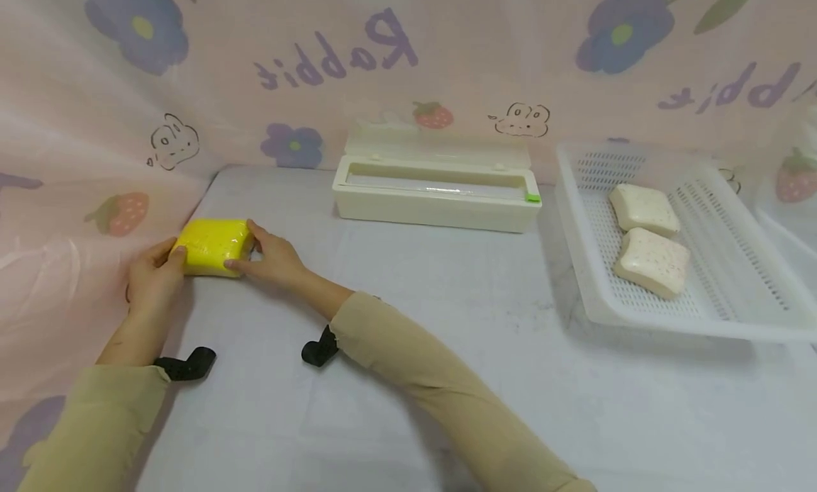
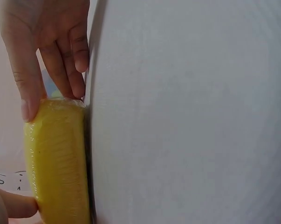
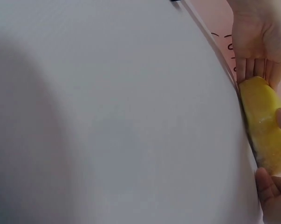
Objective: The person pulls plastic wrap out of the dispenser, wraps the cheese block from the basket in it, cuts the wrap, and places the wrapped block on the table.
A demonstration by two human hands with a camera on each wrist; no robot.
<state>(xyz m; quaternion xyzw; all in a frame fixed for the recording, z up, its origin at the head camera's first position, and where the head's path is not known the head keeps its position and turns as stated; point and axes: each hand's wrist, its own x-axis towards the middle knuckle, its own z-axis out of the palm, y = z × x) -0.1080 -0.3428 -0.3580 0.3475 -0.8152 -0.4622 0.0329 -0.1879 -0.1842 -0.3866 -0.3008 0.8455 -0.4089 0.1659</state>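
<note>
A yellow pillow-shaped block (image 1: 213, 245) in shiny clear film lies on the table's far left side. My left hand (image 1: 155, 279) holds its left end, thumb on the near corner. At the right end, my right hand (image 1: 276, 259) grips it between a thumb in front and fingers at the back corner. In the left wrist view the wrapped block (image 2: 61, 158) is seen from its side, with the right hand (image 2: 47, 32) at its upper end. The right wrist view shows the block (image 3: 261, 116) at the edge, partly cut off.
A cream cling film box (image 1: 437, 207), lid up, stands at the back with a film roll inside. To the right, a white perforated basket (image 1: 593, 293) holds two cream speckled blocks (image 1: 652, 262). Patterned pink sheeting (image 1: 472, 59) hangs behind and on the left.
</note>
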